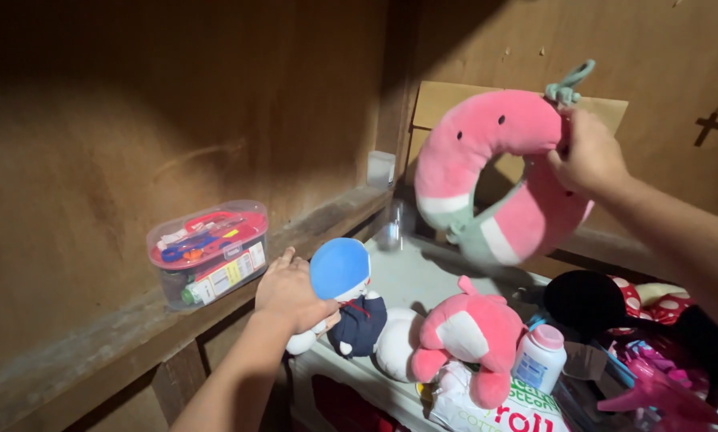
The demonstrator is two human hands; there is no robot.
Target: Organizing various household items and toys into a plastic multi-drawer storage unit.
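My right hand (589,154) grips a pink, white and green ring-shaped neck pillow (495,172) by its right side and holds it up in the air against the wooden wall. My left hand (289,293) rests on a small plush doll with a blue head and dark body (347,296), fingers closed around its left side. The doll stands on a pale surface below the pillow. To its right sits a pink and white plush toy (467,332).
A clear plastic sewing kit box with a red tray (208,252) sits on a wooden ledge (95,336) at left. A small clear cup (380,169) stands in the corner. A white powder bottle (539,357), a black polka-dot plush (607,302) and pink items crowd the right.
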